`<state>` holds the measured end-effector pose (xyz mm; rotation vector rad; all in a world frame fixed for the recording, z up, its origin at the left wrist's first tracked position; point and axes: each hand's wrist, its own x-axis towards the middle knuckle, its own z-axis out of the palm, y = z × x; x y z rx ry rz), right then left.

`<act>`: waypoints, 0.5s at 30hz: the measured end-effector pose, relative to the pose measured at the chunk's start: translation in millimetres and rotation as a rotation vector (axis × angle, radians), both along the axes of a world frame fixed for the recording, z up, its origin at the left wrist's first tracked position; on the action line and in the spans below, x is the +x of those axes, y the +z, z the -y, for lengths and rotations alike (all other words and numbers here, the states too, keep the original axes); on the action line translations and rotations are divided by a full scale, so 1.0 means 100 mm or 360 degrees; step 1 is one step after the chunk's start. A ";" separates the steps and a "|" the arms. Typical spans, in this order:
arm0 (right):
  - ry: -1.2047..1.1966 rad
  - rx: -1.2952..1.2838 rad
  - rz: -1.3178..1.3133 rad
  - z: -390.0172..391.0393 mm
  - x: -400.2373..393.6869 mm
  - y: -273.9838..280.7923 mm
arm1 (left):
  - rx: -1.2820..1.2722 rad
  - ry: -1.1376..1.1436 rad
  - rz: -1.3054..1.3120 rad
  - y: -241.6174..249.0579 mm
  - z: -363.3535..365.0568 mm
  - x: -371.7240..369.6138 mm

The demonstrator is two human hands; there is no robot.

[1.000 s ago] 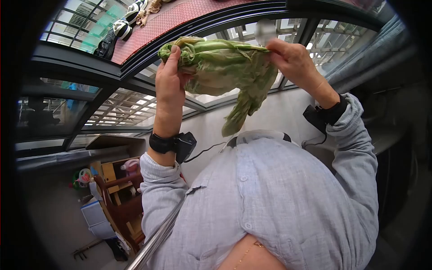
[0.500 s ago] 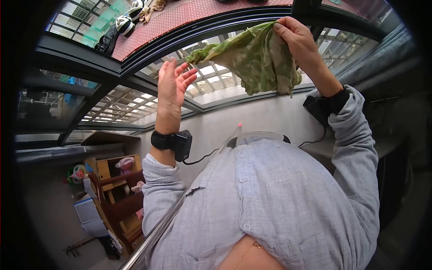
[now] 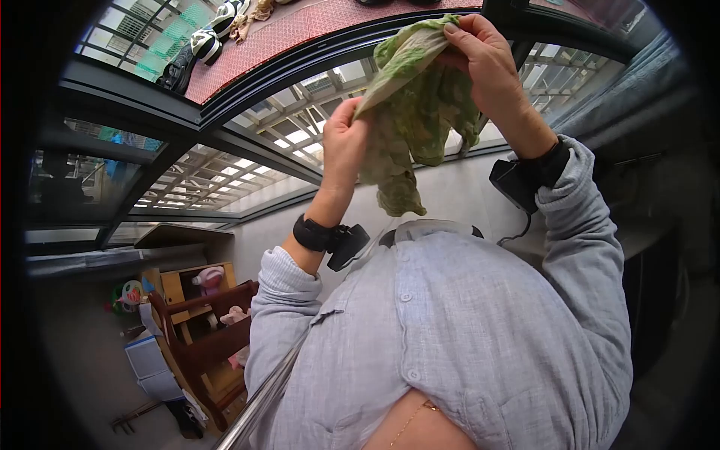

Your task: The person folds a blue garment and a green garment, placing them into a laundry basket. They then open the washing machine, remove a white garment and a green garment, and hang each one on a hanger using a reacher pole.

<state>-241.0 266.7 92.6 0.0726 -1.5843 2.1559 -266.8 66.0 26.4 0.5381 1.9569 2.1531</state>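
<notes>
A green, mottled camouflage-style cloth [image 3: 427,112] hangs between my two hands in front of the window; its exact kind cannot be told. Its upper edge is pinched by my left hand [image 3: 345,142] at one end and by my right hand [image 3: 491,64] at the other, higher end. Loose folds drop below, one narrow piece reaching lowest near the middle. Both wrists carry black straps with small black boxes. Some of the fingertips are hidden behind the fabric.
Dark window frames [image 3: 247,154] with a grille outside run across the front. A red mat [image 3: 262,49] with shoes [image 3: 206,46] lies on the ledge above. A metal pole [image 3: 262,401] leans by my left side, near a wooden shelf unit [image 3: 180,300]. A curtain [image 3: 637,86] hangs at right.
My left hand has moved right and closed on the cloth's edge; it was open and apart before. The cloth has swung from sideways to hanging down. My right hand has risen slightly.
</notes>
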 end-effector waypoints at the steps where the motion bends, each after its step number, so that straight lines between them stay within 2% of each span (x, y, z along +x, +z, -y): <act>1: -0.0027 0.0058 0.0018 -0.08 0.01 -0.06 | 0.0008 0.0077 -0.0153 0.07 0.08 -0.07; 3: -0.0076 0.0170 0.0050 -0.18 0.02 -0.19 | -0.0004 0.0155 -0.0313 0.19 0.19 -0.16; 7: -0.0220 0.0530 -0.0151 -0.17 -0.01 -0.39 | 0.0023 0.0231 -0.0619 0.45 0.24 -0.13; 8: -0.0167 0.0490 -0.0188 -0.17 -0.01 -0.40 | -0.0152 0.0353 -0.0870 0.53 0.22 -0.09; 11: -0.0137 0.0567 -0.0151 -0.18 0.02 -0.42 | -0.0238 0.0407 -0.0980 0.61 0.29 -0.16; 15: -0.0165 0.0845 -0.0042 -0.16 0.01 -0.48 | 0.0211 0.0078 -0.0221 0.63 0.35 -0.23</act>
